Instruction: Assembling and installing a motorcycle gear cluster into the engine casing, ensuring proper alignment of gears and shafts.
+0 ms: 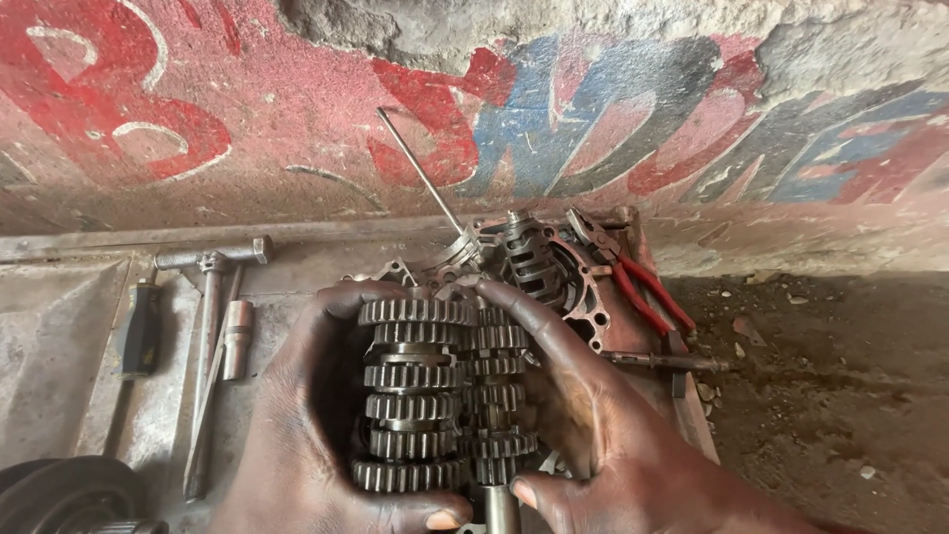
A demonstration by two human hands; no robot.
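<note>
Far left corner: a dark round wheel-like part [64, 494] is lying at the near left corner of the bench [59, 336].
Left tools: a dark-handled tool [141, 331], a T-handle wrench [208, 297] and a small metal socket [237, 339] are lying side by side on the bench, left of the hands.
Left hand [297, 435]: its fingers are curling around the left gear cluster [413, 396], thumb pressing at the lower end.
Right hand [583, 415]: its fingers are wrapping over the right gear cluster [499, 396], the two stacks meshing together between both hands.
Behind: the engine case [554, 272] is sitting toward the bench's far edge, a thin rod [420, 170] sticking up from it.
Right: red-handled pliers [633, 277] are resting on the case.
</note>
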